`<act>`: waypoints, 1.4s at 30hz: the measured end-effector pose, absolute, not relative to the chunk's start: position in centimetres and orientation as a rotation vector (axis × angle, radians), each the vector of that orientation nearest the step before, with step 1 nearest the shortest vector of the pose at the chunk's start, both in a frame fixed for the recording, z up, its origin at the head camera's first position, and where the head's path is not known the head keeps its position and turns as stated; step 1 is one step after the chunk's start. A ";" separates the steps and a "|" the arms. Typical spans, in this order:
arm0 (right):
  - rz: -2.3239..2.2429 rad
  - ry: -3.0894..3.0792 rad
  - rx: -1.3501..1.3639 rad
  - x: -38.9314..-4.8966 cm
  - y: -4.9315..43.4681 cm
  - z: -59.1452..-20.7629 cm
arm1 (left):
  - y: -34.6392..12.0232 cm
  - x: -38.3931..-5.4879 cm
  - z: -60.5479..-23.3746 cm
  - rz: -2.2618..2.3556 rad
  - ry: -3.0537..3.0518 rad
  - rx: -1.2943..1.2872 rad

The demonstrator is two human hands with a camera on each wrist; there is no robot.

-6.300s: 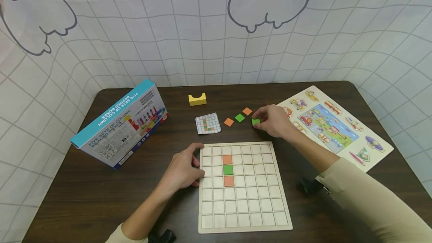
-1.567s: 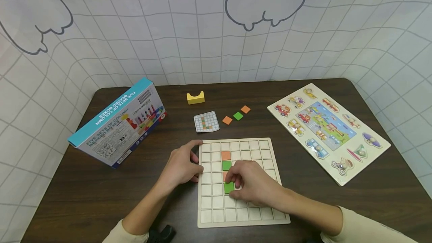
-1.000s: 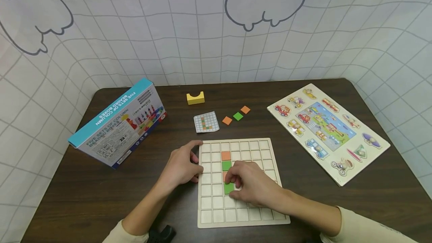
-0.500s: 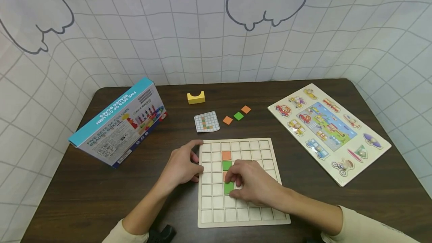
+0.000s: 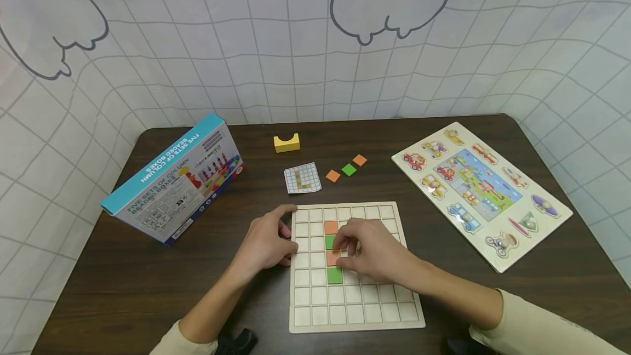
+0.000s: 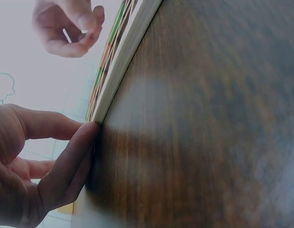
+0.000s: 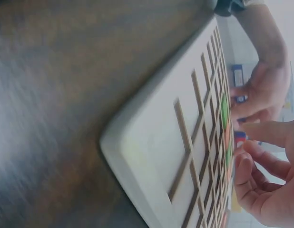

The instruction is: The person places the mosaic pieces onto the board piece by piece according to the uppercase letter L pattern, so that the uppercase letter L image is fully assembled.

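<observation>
A pale wooden grid board (image 5: 379, 300) lies flat on the dark table. In its third column sit alternating tiles: an orange tile (image 5: 331, 227), a green tile (image 5: 329, 242) partly covered by fingers, another orange tile (image 5: 332, 258), and a lower green tile (image 5: 334, 275). My right hand (image 5: 374, 251) hovers over this column, thumb and fingertips loosely bent, with nothing visible between them. My left hand (image 5: 263, 240) rests against the board's left side, touching the edge with thumb and index finger. In the left wrist view, the left fingers (image 6: 71, 156) meet the board's edge.
Behind the board lie a small pattern card (image 5: 302, 178) and loose tiles: orange (image 5: 332, 176), green (image 5: 349, 170), orange (image 5: 360, 160). A yellow arch block (image 5: 287, 144) stands farther back. A printed box (image 5: 175, 185) is at left, a picture puzzle (image 5: 480, 193) at right.
My right hand carried a green tile from the loose tiles onto the board below the lower orange one, then let go and rose slightly away. My left hand stays at the edge.
</observation>
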State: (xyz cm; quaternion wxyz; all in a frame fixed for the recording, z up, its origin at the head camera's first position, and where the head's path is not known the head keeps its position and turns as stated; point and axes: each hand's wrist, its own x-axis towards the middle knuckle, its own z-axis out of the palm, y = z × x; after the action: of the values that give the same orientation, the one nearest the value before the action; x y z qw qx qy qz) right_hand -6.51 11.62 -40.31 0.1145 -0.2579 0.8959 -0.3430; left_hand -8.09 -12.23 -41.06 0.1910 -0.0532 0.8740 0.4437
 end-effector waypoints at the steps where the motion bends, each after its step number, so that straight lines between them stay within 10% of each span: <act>1: -1.006 2.630 -0.749 -6.7 11.7 -40.3 | -12.2 -8.1 -41.1 1.247 2.456 -0.147; 42: -1.113 2.723 -0.416 -19.2 10.9 -40.5 | -12.2 -8.0 -40.9 1.251 2.448 -0.144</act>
State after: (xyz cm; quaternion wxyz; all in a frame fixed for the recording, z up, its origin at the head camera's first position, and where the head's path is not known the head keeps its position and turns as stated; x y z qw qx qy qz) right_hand -19.22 10.86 -40.53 0.0851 -0.1396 0.9132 -0.3732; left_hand -8.05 -12.21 -40.91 0.1929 -0.0512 0.8726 0.4458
